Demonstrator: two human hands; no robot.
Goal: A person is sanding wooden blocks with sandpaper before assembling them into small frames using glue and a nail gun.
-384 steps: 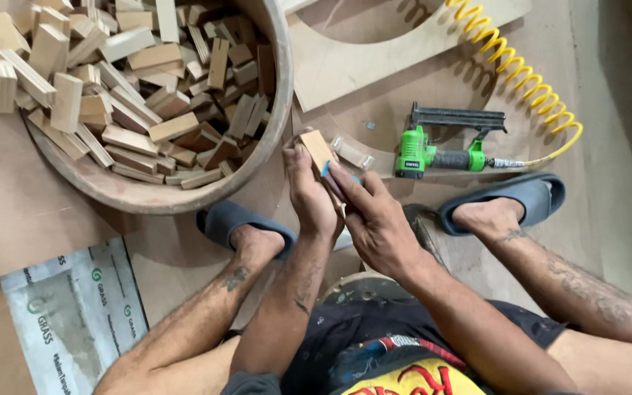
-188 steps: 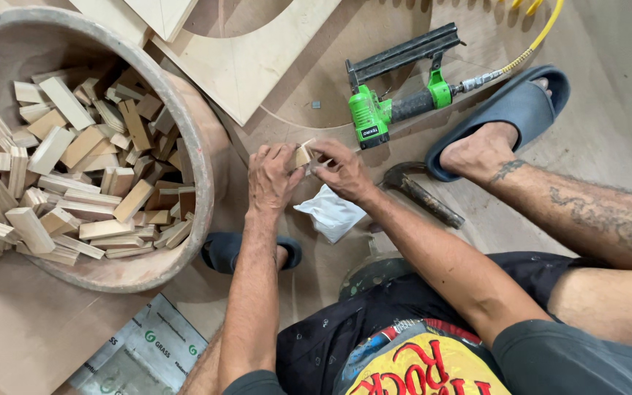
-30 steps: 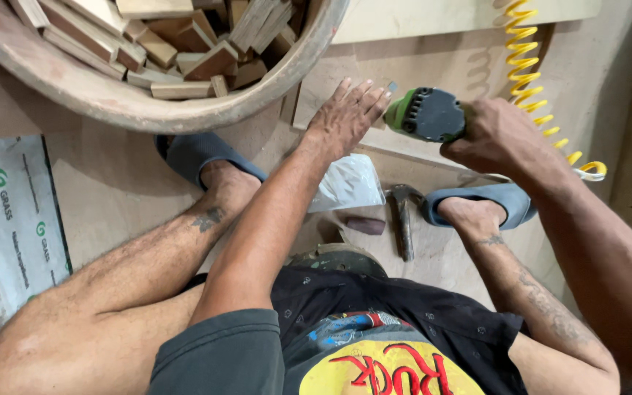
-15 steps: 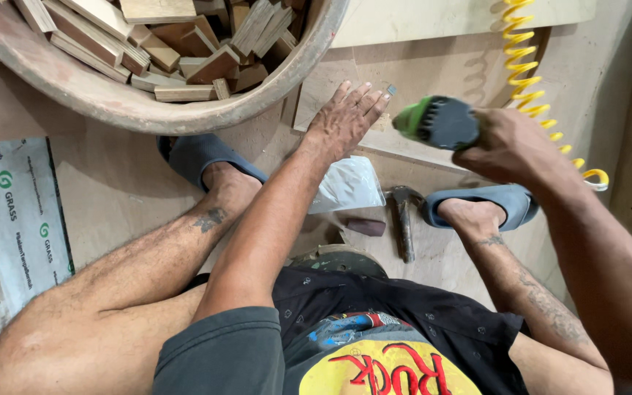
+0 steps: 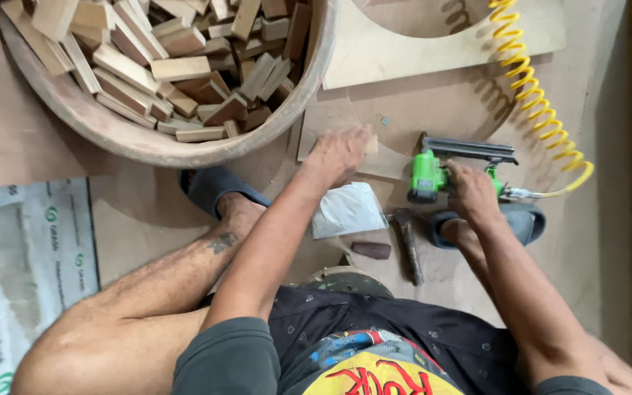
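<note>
My left hand (image 5: 339,151) lies knuckles-up on a thin plywood piece (image 5: 330,124), its fingers curled over a small wooden block (image 5: 371,144) of which only one end shows. My right hand (image 5: 469,192) grips the handle of a green nail gun (image 5: 429,174). The gun lies on the floor to the right of the block, its black magazine (image 5: 469,148) pointing right. A yellow coiled air hose (image 5: 543,110) runs from the gun's rear up to the top edge.
A large round basin (image 5: 184,150) full of several wooden blocks fills the upper left. A white plastic bag (image 5: 349,210), a hammer (image 5: 407,245) and two grey sandals (image 5: 212,186) (image 5: 528,223) lie by my feet. A plywood sheet with a curved cutout (image 5: 433,51) lies beyond, and a printed sheet (image 5: 23,256) at the left.
My right hand has carried the nail gun away from my left hand, rightward and down onto the floor. My left hand's spread fingers have curled over the block.
</note>
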